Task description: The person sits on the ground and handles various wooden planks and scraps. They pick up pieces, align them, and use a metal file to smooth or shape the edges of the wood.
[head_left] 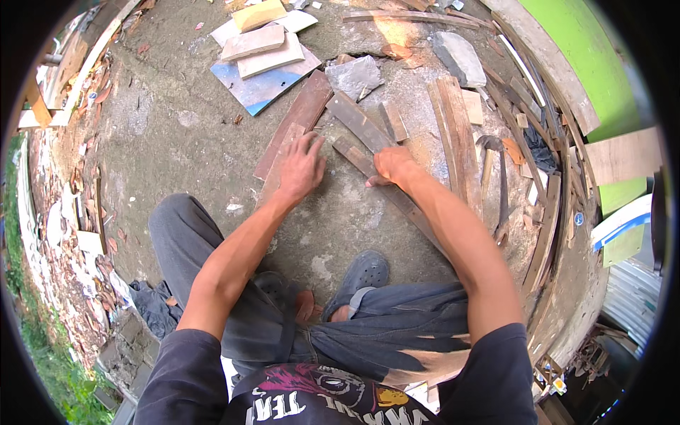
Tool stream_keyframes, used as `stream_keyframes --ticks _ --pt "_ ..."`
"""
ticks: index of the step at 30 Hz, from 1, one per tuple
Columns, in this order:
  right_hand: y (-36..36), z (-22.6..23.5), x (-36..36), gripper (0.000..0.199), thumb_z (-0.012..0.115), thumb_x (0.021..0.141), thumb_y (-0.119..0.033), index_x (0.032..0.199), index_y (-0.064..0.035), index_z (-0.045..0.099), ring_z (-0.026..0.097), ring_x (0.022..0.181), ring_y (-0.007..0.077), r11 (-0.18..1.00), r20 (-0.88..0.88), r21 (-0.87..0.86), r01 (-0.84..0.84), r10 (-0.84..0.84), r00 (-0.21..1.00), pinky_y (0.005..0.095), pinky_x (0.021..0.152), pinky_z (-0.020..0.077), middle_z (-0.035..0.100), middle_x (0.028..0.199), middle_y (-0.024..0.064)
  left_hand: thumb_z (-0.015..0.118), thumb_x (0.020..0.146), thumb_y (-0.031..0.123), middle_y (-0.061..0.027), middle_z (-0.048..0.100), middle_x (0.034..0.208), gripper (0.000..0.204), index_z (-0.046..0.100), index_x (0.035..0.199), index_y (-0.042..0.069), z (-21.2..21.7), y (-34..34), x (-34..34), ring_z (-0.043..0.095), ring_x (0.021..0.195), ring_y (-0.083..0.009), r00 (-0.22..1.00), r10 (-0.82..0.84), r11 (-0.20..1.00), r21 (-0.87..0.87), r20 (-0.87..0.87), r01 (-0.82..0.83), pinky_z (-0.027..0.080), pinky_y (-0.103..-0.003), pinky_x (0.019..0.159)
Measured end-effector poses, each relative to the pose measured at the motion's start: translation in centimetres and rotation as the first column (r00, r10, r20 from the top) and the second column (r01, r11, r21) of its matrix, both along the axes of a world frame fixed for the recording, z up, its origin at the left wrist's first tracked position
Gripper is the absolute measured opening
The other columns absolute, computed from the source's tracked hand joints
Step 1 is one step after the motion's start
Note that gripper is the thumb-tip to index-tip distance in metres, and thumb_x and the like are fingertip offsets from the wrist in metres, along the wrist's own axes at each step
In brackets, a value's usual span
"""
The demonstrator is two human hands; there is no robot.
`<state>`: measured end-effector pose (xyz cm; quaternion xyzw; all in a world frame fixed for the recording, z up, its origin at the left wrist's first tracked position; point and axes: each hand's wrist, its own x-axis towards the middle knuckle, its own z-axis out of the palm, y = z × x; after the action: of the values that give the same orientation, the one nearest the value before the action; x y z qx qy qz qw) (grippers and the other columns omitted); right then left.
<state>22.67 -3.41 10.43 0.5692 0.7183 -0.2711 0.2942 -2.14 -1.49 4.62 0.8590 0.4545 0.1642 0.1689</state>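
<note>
Fingers (309,144) of the left hand (301,170) are being spread flat and open, pressed against the top of a reddish-brown plank (294,127) that is lying on the rough concrete ground (170,134). Nothing is being clasped by them. The right hand (392,167) is being curled around a long dark weathered strip (397,195), narrow and flat, with the fingers wrapped under its edge and the knuckles raised.

The strip is being taken as the landmark. Just to its left, the reddish plank is being held down, straight-edged and smooth-faced. Above the strip, a second dark board (360,122) is being left lying at a slant, nearly touching it. Farther above, a jagged grey stone slab (354,76) is being seen, and beyond that a pale blue panel (265,88) topped with stacked light wooden offcuts (253,44). To the strip's right, a bundle of long splintery laths (457,138) is being left in a loose row. Below the strip, a dark perforated rubber shoe (363,273) is being planted on the ground.
</note>
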Motion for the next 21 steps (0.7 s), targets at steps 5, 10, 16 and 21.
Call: stream_keyframes --ticks 5,10,16,21 --pt "-4.2 -4.4 -0.2 0.06 0.083 0.072 -0.059 0.101 -0.0064 0.077 0.072 0.101 0.0353 0.963 -0.005 0.115 0.242 -0.244 0.97 0.0433 0.085 0.0576 0.074 0.105 0.0188 0.069 0.091 0.029 -0.0182 0.046 0.151 0.068 0.044 0.147 0.001 -0.4 -3.6 3.8 0.044 0.139 -0.0333 0.992 -0.041 0.991 -0.134 -0.119 0.025 0.038 -0.046 0.114" --pt "-4.5 -3.1 0.5 0.055 0.083 0.076 -0.047 0.108 -0.0023 0.075 0.069 0.105 0.038 0.899 -0.121 -0.006 0.438 -0.435 0.892 0.0451 0.09 0.0546 0.073 0.109 0.0235 0.072 0.09 0.039 -0.0243 0.052 0.145 0.081 0.038 0.149 -0.005 -0.3 -4.0 2.8 0.051 0.133 -0.0377 0.951 0.297 0.796 -0.571 0.082 -0.199 0.042 -0.045 0.111" --pt "-4.4 5.7 3.2 0.066 0.081 0.079 -0.049 0.124 -0.0029 0.069 0.068 0.106 0.0333 0.859 -0.253 -0.214 0.464 -0.508 0.824 0.0442 0.09 0.051 0.072 0.114 0.02 0.08 0.081 0.055 -0.0311 0.049 0.143 0.108 0.029 0.153 -0.007 5.6 -3.0 4.4 0.052 0.133 -0.0368 0.868 0.382 0.67 -0.742 0.318 -0.023 0.045 -0.044 0.108" --pt "-4.4 12.7 5.4 0.074 0.074 0.083 -0.058 0.131 -0.003 0.066 0.061 0.12 0.035 0.873 -0.359 -0.132 0.47 -0.485 0.798 0.0437 0.1 0.0472 0.067 0.126 0.0228 0.089 0.078 0.039 -0.0287 0.052 0.138 0.111 0.02 0.155 -0.003 11.0 -2.9 7.9 0.058 0.125 -0.0337 0.578 0.471 0.717 -0.671 0.666 0.189 0.049 -0.043 0.105"
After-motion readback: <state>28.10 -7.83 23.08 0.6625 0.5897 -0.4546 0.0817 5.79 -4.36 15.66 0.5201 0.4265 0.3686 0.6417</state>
